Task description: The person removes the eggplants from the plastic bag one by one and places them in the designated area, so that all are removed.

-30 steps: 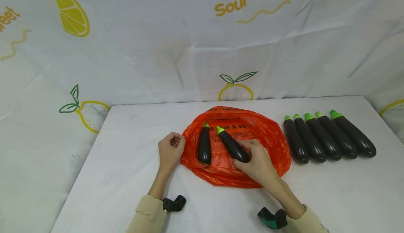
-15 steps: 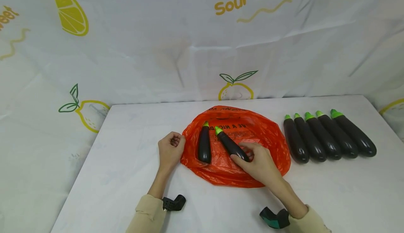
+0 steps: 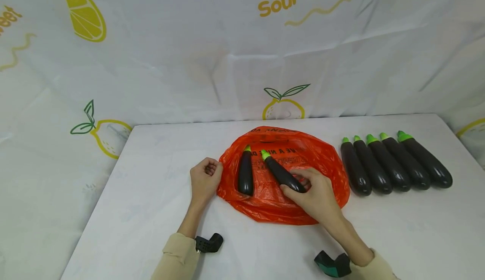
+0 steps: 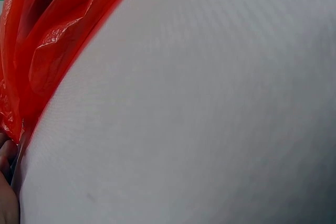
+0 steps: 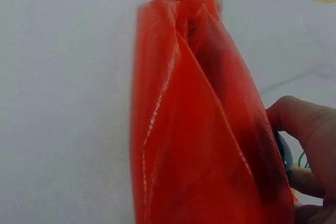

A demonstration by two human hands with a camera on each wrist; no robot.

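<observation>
A red plastic bag (image 3: 273,208) lies spread on the table with its mouth open and printed lettering inside. My left hand (image 3: 204,182) pinches the bag's left edge with curled fingers. In the left wrist view, those fingers (image 4: 7,153) show at the bag's corner. Inside the bag, at its left, rests one dark eggplant (image 3: 246,174) with a green stem. My right hand (image 3: 316,193) grips a second eggplant (image 3: 278,171) by its rounded end, thumb in front and fingers behind, over the bag. The right wrist view has the bag's side (image 5: 194,145) hiding most of that eggplant.
Several more eggplants (image 3: 388,166) lie side by side to the right of the bag, green stems pointing away. They rest on the white-covered table (image 3: 151,187). Behind its far edge hangs a white cloth (image 3: 170,61) printed with lemons.
The right hand has shifted slightly right, and its fingers have resettled around the eggplant's rounded end. The eggplant's tilt has changed a little. The left hand stays at the bag's edge.
</observation>
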